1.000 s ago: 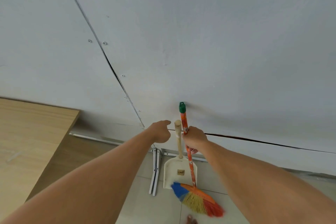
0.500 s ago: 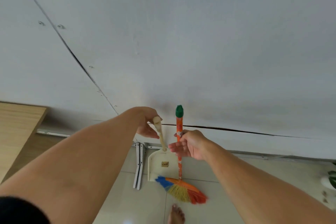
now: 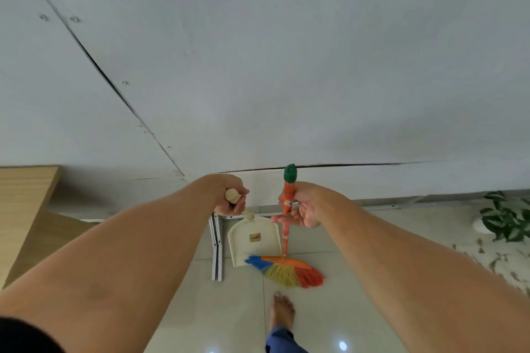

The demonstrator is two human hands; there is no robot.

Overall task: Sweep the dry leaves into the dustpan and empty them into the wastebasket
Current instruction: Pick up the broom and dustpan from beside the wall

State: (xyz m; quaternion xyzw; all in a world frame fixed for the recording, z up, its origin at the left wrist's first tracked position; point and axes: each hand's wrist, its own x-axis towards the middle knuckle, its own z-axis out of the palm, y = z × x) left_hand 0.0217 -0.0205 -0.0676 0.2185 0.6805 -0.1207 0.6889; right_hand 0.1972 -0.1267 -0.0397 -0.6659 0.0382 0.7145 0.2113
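Your left hand (image 3: 229,200) grips the dustpan (image 3: 253,241) handle, your right hand (image 3: 301,209) the broom (image 3: 288,209). Dry leaves (image 3: 493,261) at 3 o'clock lie unswept; everything remains

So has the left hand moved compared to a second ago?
Yes. The left hand was open beside the dustpan handle; now it is closed around the handle's top, which has tilted left, away from the broom.

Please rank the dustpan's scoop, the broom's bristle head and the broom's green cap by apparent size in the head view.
1. dustpan's scoop and broom's bristle head: look alike, unranked.
2. broom's green cap: clearly smallest.
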